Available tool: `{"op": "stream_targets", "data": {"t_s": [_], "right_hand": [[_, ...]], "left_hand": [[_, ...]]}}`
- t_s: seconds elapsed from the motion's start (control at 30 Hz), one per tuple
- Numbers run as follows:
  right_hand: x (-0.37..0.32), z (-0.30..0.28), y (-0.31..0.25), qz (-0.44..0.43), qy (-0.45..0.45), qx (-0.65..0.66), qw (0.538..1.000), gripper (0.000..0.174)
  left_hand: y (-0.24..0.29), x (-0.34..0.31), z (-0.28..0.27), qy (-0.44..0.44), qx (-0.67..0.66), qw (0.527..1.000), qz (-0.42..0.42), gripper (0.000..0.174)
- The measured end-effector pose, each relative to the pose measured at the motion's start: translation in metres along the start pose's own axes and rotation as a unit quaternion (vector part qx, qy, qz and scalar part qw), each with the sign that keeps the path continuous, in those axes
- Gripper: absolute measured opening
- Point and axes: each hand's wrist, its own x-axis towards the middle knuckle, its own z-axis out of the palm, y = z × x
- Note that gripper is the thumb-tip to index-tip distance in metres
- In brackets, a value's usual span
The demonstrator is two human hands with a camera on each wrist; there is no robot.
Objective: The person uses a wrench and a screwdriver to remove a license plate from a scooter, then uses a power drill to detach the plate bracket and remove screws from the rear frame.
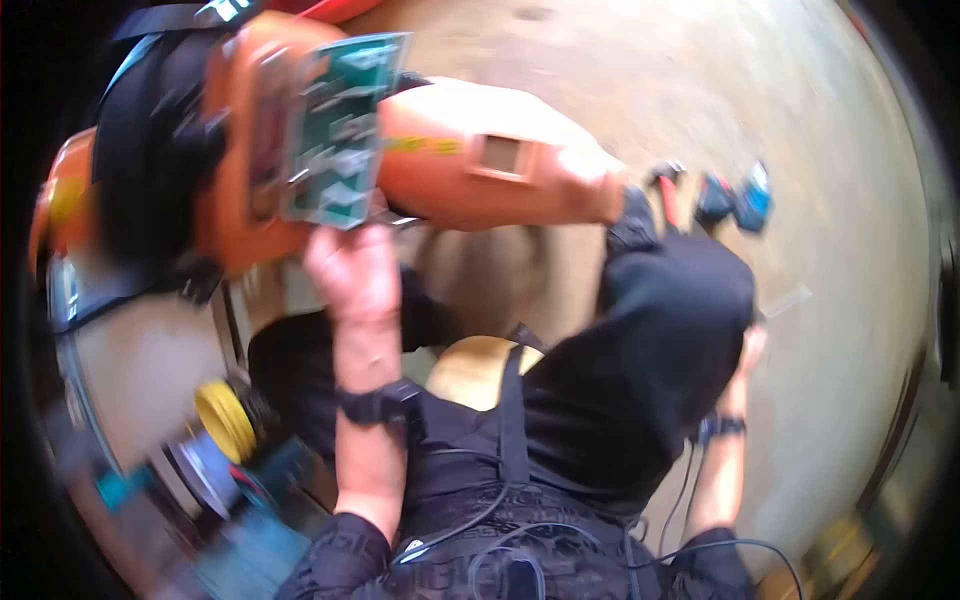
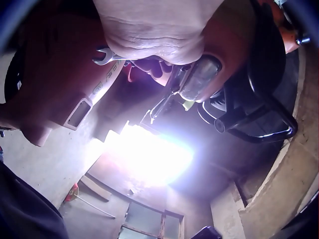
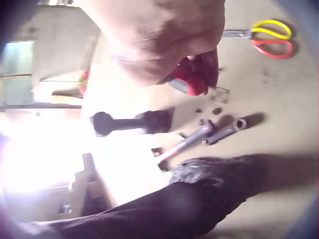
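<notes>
A large orange machine (image 1: 540, 150) with a green-and-white label plate (image 1: 345, 130) spans the upper left of the head view. My left hand (image 1: 360, 275) is raised under its near side, close below the plate. In the left wrist view the jaw end of an open-end wrench (image 2: 103, 57) sticks out from under that hand, whose fingers curl around it. My right hand (image 1: 752, 350) is low beside the right knee. It grips a red-and-grey tool handle (image 3: 188, 84) in the right wrist view; the rest of the tool is mostly hidden.
Scissors (image 3: 271, 39) with yellow and red handles lie on the floor. A hammer (image 1: 670, 195), a ring-ended tool (image 3: 227, 132) and several small parts lie near my shoe (image 3: 199, 169). A blue item (image 1: 757, 200) is farther right. A yellow reel (image 1: 225, 420) stands left.
</notes>
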Motion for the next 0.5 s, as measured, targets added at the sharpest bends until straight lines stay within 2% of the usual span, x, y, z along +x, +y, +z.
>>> {"op": "stream_targets", "data": {"t_s": [0.03,0.07,0.1,0.17,0.23,0.3,0.37,0.43,0.5], "right_hand": [[0.022,-0.046,-0.007,-0.283,-0.124,-0.185,0.933,0.018],[0.001,-0.026,-0.057,-0.229,-0.014,-0.101,0.968,0.027],[-0.038,0.017,-0.123,-0.236,0.045,-0.123,0.963,0.033],[-0.075,0.050,-0.198,-0.351,-0.021,-0.079,0.933,0.030],[-0.124,0.095,-0.253,-0.418,-0.123,-0.089,0.895,0.038],[-0.165,0.137,-0.278,-0.398,-0.201,-0.136,0.885,0.039],[-0.202,0.185,-0.296,-0.456,-0.262,-0.264,0.808,0.032],[-0.230,0.221,-0.295,-0.447,-0.266,-0.267,0.811,0.029],[-0.244,0.254,-0.294,-0.521,-0.361,-0.232,0.738,0.032]], "left_hand": [[-0.003,0.003,-0.006,0.057,0.038,0.997,0.037,0.032],[-0.006,0.000,0.001,0.061,0.037,0.997,0.037,0.035],[-0.008,-0.001,0.005,0.062,0.060,0.994,0.061,0.037],[-0.007,-0.003,0.006,0.049,0.060,0.995,0.070,0.036],[-0.003,-0.007,0.011,0.050,0.058,0.993,0.084,0.034],[-0.003,-0.010,0.017,0.052,0.039,0.995,0.074,0.034],[-0.005,-0.010,0.015,0.055,0.050,0.993,0.087,0.034],[-0.003,-0.011,0.016,0.062,0.044,0.994,0.084,0.034],[-0.002,-0.012,0.016,0.067,0.041,0.994,0.077,0.033]]}}
